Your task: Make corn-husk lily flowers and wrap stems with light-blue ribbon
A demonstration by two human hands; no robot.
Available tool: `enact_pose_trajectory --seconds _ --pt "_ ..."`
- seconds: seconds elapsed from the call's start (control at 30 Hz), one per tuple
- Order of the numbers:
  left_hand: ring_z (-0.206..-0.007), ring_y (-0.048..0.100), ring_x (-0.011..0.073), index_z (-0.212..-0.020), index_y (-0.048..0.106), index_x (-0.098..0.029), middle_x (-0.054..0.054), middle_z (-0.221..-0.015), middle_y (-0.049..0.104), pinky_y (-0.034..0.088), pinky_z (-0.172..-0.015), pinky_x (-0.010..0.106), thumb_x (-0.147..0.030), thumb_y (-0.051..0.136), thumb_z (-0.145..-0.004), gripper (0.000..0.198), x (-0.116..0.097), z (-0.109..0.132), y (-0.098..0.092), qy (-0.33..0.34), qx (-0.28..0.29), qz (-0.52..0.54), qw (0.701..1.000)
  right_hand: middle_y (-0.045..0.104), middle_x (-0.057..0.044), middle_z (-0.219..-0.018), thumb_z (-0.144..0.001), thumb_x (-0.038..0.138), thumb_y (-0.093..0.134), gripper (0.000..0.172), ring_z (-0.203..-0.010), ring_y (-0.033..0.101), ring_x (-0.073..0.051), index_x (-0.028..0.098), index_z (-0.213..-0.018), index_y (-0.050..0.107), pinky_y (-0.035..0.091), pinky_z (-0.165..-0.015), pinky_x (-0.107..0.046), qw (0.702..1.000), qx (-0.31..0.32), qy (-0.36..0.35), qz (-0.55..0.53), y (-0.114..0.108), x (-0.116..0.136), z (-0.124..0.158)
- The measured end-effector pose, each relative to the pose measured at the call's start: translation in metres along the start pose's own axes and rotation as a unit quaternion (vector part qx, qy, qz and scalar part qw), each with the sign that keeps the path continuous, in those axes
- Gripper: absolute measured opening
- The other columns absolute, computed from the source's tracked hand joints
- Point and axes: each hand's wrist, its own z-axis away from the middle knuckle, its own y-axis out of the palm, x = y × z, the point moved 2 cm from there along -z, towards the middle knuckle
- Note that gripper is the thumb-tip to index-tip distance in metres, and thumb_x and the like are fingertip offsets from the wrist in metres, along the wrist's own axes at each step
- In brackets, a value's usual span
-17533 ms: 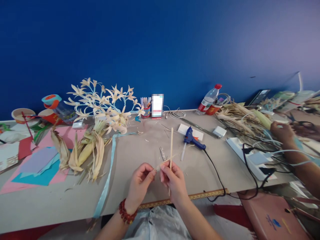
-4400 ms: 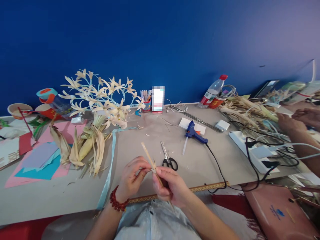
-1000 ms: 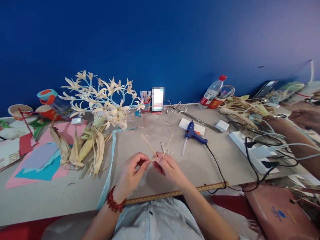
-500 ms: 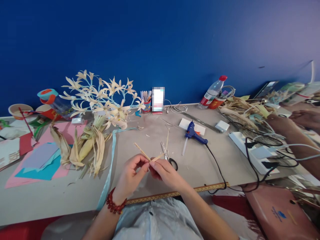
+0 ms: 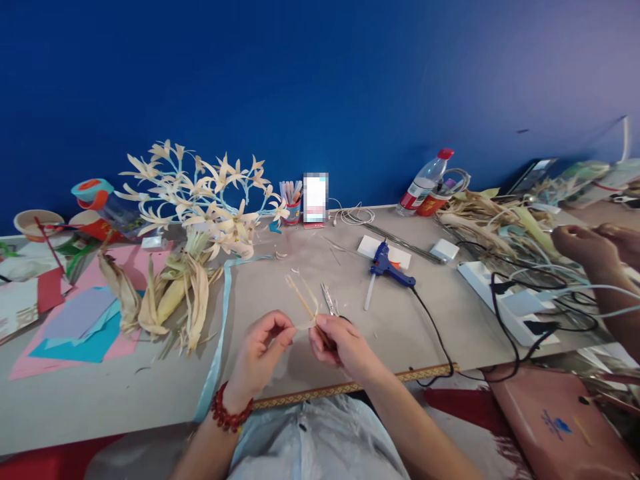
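Thin pale husk strips (image 5: 303,297) fan up and left from the fingers of my right hand (image 5: 340,343), which is closed on their lower ends. One short strip reaches left to my left hand (image 5: 265,353), whose thumb and forefinger pinch its tip. A red bead bracelet circles my left wrist. Scissors (image 5: 327,299) lie just beyond my right hand, their handles partly hidden by it. To the right rests a blue glue gun (image 5: 389,265) on a white card. A light blue ribbon (image 5: 220,337) runs down the table left of my hands.
Husk flowers (image 5: 230,193) stand at the back left above dried corn husks (image 5: 173,293) and coloured paper (image 5: 85,320). A phone (image 5: 315,198), bottle (image 5: 425,187) and power strip (image 5: 505,303) with cables are farther back and right. Another person's hands (image 5: 590,250) are at the far right.
My hands have moved apart, drawing a strip out between them. The husk strips now point more upward. The other person's hands have shifted right.
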Motion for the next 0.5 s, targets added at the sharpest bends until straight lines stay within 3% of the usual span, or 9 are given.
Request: enact_pose_trajectory --seconds 0.1,0.17,0.3,0.4,0.5 --pt "-0.067 0.054 0.0121 -0.084 0.059 -0.018 -0.001 -0.073 0.056 0.045 -0.063 0.024 -0.025 0.055 -0.094 0.013 -0.001 0.001 -0.001 0.043 -0.027 -0.041 0.998 0.041 0.005 -0.050 -0.096 0.053 0.041 0.048 -0.042 0.029 -0.007 0.017 -0.066 0.052 0.017 -0.039 -0.022 0.999 -0.029 -0.021 0.023 -0.004 0.005 0.003" --pt "-0.073 0.057 0.0137 -0.088 0.060 -0.019 0.001 -0.078 0.059 0.047 -0.066 0.026 -0.018 0.056 -0.092 0.006 -0.004 0.003 -0.001 0.118 -0.060 -0.079 0.988 0.043 0.005 -0.054 -0.093 0.056 0.048 0.045 -0.045 0.032 -0.007 0.017 -0.072 0.053 0.017 -0.040 -0.020 0.998 -0.044 -0.034 0.039 -0.004 0.004 0.005" --pt "-0.084 0.062 0.0174 -0.101 0.063 -0.022 0.005 -0.089 0.065 0.052 -0.074 0.032 -0.003 0.057 -0.086 0.025 -0.010 0.008 0.000 0.296 -0.122 -0.174 0.931 0.043 0.008 -0.058 -0.081 0.050 0.069 0.037 -0.044 0.027 -0.004 0.019 -0.080 0.049 0.014 -0.039 -0.017 0.995 -0.073 -0.044 -0.042 0.000 -0.006 0.009" --pt "-0.090 0.063 0.0202 -0.109 0.063 -0.024 0.006 -0.092 0.066 0.054 -0.081 0.038 0.002 0.058 -0.082 0.038 -0.010 0.011 0.002 0.365 -0.113 -0.213 0.899 0.039 0.011 -0.056 -0.078 0.047 0.073 0.037 -0.041 0.016 -0.002 0.021 -0.082 0.047 0.011 -0.038 -0.017 0.986 -0.097 -0.059 -0.124 0.006 -0.009 0.011" --pt "-0.093 0.062 0.0209 -0.113 0.061 -0.026 0.006 -0.094 0.065 0.053 -0.086 0.042 0.004 0.057 -0.080 0.045 -0.008 0.013 0.004 0.373 -0.089 -0.211 0.899 0.042 0.010 -0.055 -0.077 0.041 0.074 0.032 -0.040 0.018 -0.002 0.020 -0.081 0.050 0.012 -0.037 -0.017 0.981 -0.137 -0.064 -0.119 0.008 -0.008 0.011"
